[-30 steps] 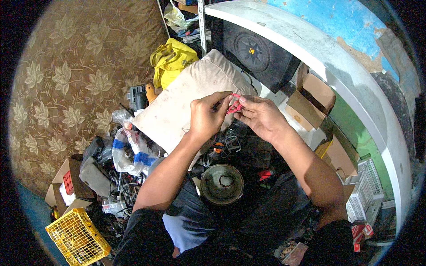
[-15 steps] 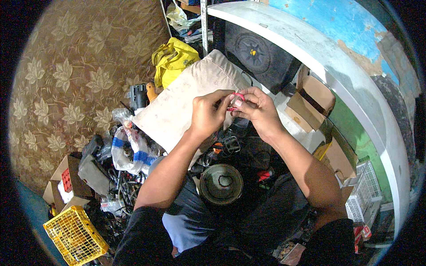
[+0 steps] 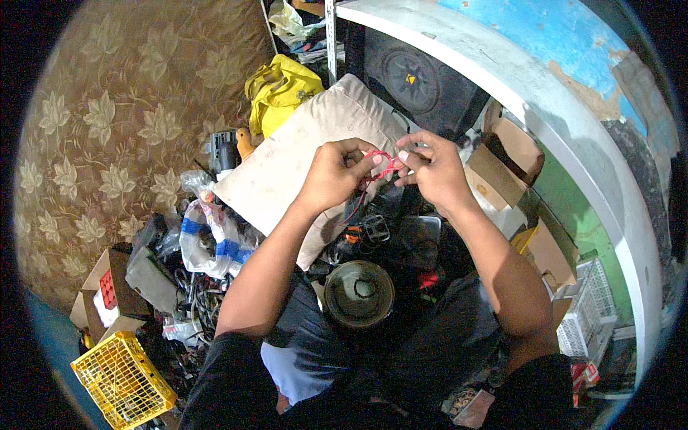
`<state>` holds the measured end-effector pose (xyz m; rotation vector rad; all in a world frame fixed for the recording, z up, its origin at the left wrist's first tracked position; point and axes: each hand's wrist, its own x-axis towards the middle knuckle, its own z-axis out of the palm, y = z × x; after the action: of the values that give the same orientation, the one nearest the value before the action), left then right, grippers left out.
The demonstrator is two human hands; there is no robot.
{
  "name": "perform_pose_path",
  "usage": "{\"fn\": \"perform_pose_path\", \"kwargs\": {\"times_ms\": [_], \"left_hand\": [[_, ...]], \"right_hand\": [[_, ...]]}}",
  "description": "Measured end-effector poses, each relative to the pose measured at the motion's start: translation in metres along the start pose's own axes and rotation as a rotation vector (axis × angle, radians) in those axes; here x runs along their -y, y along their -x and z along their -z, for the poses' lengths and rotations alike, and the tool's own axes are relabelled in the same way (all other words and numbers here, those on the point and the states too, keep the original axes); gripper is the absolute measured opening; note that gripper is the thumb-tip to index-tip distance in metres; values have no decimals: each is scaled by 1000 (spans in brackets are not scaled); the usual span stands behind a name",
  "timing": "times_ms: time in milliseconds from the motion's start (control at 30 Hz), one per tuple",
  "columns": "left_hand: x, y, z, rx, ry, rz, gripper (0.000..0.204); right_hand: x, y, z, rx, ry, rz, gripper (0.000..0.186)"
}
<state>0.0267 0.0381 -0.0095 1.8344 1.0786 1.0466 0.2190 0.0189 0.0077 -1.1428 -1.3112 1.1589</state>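
Red wire (image 3: 385,165), pinched by both the left hand (image 3: 335,172) and the right hand (image 3: 438,172), could knot if its loose loops cross while being pulled.

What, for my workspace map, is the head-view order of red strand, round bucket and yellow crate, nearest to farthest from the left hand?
1. Red strand: pinched by the left hand.
2. Round bucket: lower, slightly right.
3. Yellow crate: far lower left.

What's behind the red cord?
Behind the red cord: part of the beige cushion. The left hand covers more of it; whatever's under that hand can't be seen.
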Motion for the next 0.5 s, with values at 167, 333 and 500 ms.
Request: {"fn": "perform_pose_path", "kwargs": {"times_ms": [167,333,500], "left_hand": [[0,-4,2,48,-42,-56,23],[2,-3,20,-129,-70,-108,24],[-6,1,36,-195,-33,-62,25]], "right_hand": [[8,-1,17,91,-521,-286,8],[26,1,18,378,-690,-216,10],[21,-7,42,317,-407,-61,16]]}}
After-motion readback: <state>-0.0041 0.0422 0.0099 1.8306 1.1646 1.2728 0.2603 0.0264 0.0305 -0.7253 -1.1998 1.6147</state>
